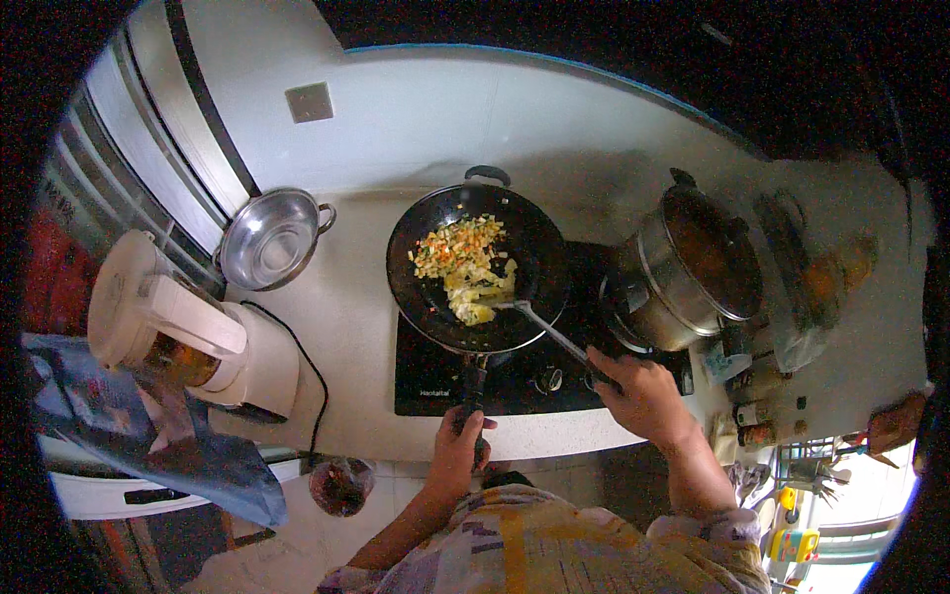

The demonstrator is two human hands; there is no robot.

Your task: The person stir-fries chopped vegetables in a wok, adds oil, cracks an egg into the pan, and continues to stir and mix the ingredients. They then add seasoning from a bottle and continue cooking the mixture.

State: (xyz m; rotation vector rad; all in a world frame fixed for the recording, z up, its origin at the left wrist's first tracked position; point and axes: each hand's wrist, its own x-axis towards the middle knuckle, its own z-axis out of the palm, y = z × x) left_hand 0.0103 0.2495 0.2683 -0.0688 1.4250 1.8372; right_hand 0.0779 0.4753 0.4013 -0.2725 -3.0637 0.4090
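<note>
My left hand (462,449) is closed around the black handle (475,386) of a dark wok (545,223) on the black gas cooktop (438,371). In my right hand (644,397) is a metal spatula (558,335) with a dark grip; its blade touches the food at the wok's lower middle. Diced vegetables (460,245), orange, pale and green, lie in a heap towards the wok's back. Against them, nearer to me, rests a yellow mass that looks like cooked egg (475,293). Part of the spatula's blade is hidden by the egg.
Right of the wok stands a tall steel pot (660,275), with bagged items (809,297) and jars (753,423) beyond. A steel basin (278,241) leans at the back left. Nearer left are a blender-like appliance (245,356), its black cord (319,371) and a blue cloth (223,475).
</note>
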